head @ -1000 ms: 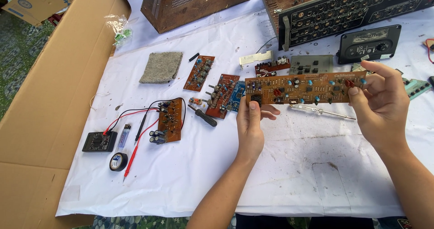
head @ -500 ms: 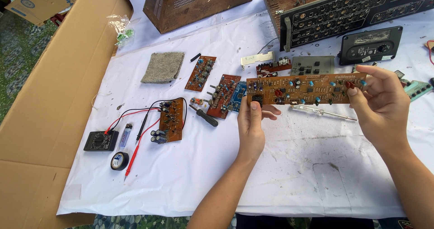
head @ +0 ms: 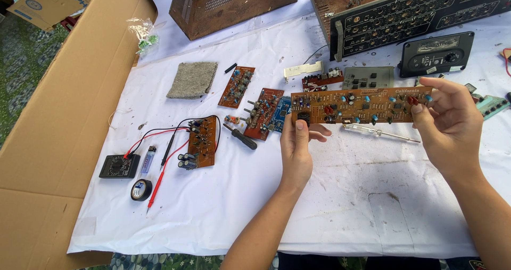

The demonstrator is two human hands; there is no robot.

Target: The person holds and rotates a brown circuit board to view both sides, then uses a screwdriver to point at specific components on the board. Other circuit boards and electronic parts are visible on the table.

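A long brown circuit board point(head: 362, 105) is held up above the white-covered tabletop point(head: 340, 206), its long axis running left to right across the view, component side toward the camera. The left hand point(head: 298, 153) grips the board's left end from below, thumb pressed on the face and the other fingers curled behind the lower edge; the right hand point(head: 447, 123) pinches the right end, thumb on the front, fingers point(head: 442, 84) arched over the top edge. Both hands touch the board, one at each end, so neither is nearer. Just beneath the board a slim metal-shafted screwdriver point(head: 380, 132) lies on the cloth, roughly parallel to it. To the left, four smaller brown boards lie on the cloth: one point(head: 237, 86) by a grey pad point(head: 192, 80), one point(head: 263, 114) partly over a blue board point(head: 280, 113), one point(head: 202, 141) wired with red and black leads, and a short one point(head: 322, 80) farther back. A black-handled screwdriver point(head: 240, 137), a black meter point(head: 120, 166), and one roll of black tape point(head: 141, 189) lie well apart from the hands.
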